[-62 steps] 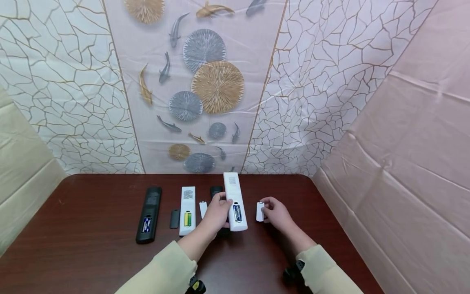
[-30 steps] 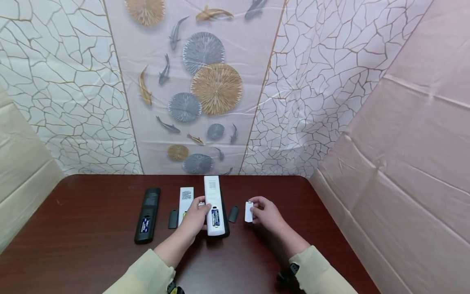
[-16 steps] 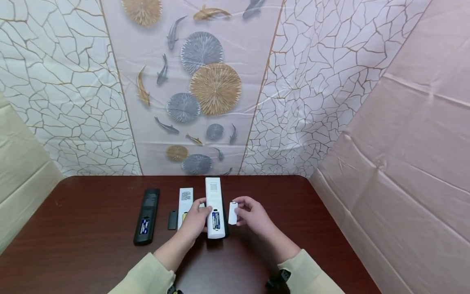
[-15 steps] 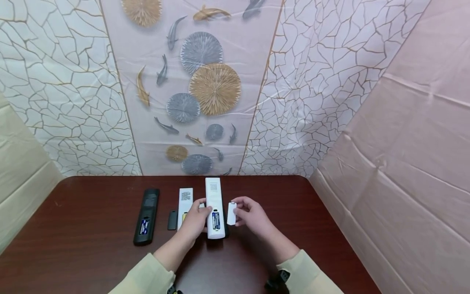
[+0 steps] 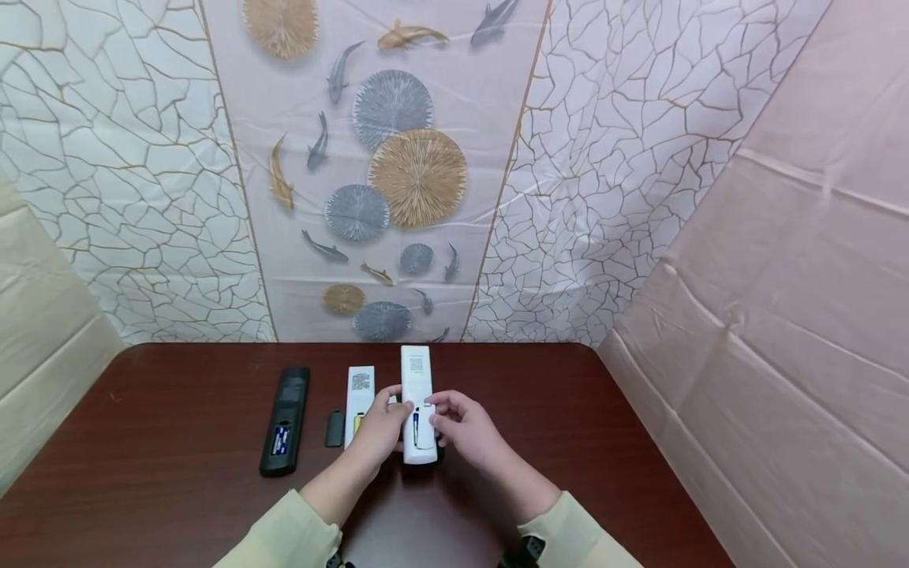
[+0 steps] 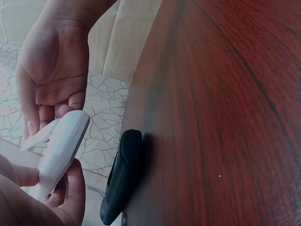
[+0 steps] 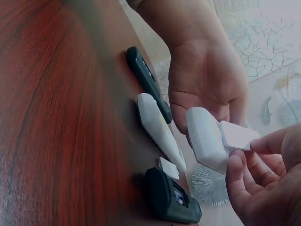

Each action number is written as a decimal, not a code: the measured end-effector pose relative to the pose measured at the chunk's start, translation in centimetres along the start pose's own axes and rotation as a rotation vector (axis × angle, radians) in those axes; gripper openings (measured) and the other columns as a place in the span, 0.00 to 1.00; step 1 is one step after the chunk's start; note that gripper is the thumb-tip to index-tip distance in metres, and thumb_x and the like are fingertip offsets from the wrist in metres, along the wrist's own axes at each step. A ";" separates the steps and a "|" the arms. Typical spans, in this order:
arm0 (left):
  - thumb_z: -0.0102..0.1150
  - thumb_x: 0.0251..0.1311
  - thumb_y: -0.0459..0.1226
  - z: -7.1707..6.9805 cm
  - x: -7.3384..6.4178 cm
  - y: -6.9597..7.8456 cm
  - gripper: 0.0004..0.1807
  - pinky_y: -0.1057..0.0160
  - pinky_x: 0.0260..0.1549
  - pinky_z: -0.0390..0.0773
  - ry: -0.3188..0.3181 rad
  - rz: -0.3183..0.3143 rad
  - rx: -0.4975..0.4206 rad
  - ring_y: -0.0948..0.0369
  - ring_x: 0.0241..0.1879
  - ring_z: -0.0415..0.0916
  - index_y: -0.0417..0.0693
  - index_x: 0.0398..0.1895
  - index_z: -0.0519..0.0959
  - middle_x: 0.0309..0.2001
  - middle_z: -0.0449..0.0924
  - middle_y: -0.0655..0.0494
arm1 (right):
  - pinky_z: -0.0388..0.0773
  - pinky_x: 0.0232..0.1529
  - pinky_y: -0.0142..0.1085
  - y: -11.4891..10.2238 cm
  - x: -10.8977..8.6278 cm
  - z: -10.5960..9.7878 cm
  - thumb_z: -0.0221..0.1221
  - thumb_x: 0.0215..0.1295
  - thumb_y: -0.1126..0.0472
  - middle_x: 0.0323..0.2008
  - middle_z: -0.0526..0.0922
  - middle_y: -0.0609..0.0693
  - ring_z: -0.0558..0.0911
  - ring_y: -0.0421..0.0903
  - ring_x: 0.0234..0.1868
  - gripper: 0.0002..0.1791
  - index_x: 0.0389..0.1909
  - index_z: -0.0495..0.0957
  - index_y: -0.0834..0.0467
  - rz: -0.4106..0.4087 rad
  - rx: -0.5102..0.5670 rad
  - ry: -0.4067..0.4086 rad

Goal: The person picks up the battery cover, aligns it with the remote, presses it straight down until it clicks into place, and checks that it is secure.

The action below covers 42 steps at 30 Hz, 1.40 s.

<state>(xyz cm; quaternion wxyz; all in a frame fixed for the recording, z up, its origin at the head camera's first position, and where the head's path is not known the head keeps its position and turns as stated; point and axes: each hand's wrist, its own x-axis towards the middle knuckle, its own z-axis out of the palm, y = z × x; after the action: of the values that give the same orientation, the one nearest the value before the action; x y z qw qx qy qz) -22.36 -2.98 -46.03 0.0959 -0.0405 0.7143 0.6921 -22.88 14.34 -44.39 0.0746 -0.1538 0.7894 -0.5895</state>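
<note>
My left hand point(image 5: 379, 426) grips a white remote control point(image 5: 416, 371) by its sides, back face up, raised above the table. Blue batteries show in its uncovered compartment. A small white battery cover point(image 7: 239, 135) is pinched in my right hand point(image 5: 469, 430); it stands tilted at the compartment, one edge right at the opening, partly over the batteries. In the left wrist view the cover point(image 6: 40, 136) slants off the remote's back. Below the held remote lies a black remote point(image 7: 171, 197) with its compartment uncovered, mostly hidden in the head view.
On the dark red table point(image 5: 177, 442), a black remote point(image 5: 284, 422) with blue batteries lies at the left. Beside it are a black battery cover point(image 5: 334, 428) and a second white remote point(image 5: 360, 380) with yellow-green batteries. Another white cover point(image 7: 168, 167) lies near the lower black remote. A patterned cloth wall stands behind.
The left hand brought the white remote leftward, over the black one. The right hand carried the white cover left from beside the remote onto its battery compartment.
</note>
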 end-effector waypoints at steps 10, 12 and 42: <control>0.45 0.75 0.42 0.0 -0.1 0.0 0.26 0.55 0.32 0.82 -0.006 -0.009 0.011 0.55 0.43 0.80 0.44 0.72 0.59 0.58 0.75 0.40 | 0.80 0.33 0.52 0.0 -0.2 0.5 0.57 0.69 0.69 0.35 0.78 0.51 0.75 0.45 0.32 0.12 0.52 0.78 0.63 -0.008 -0.033 0.000; 0.45 0.75 0.42 0.0 -0.1 0.0 0.26 0.55 0.32 0.82 -0.008 -0.009 0.009 0.54 0.43 0.80 0.44 0.72 0.59 0.58 0.75 0.40 | 0.80 0.33 0.53 -0.2 -0.3 0.6 0.57 0.69 0.70 0.35 0.78 0.51 0.75 0.45 0.32 0.12 0.52 0.78 0.64 -0.007 -0.035 -0.001; 0.44 0.75 0.43 0.3 -1.0 0.3 0.26 0.57 0.31 0.80 0.034 -0.035 -0.021 0.53 0.43 0.78 0.45 0.72 0.58 0.57 0.74 0.39 | 0.70 0.21 0.32 -0.4 -0.4 1.2 0.62 0.66 0.67 0.31 0.71 0.50 0.70 0.43 0.25 0.10 0.47 0.80 0.60 0.005 -0.133 0.042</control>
<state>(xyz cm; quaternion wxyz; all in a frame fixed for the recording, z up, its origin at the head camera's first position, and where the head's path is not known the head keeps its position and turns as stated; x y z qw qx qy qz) -21.44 -2.79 -45.56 0.0955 -0.0657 0.7078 0.6969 -22.12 13.30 -44.42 0.0489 -0.1442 0.8287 -0.5386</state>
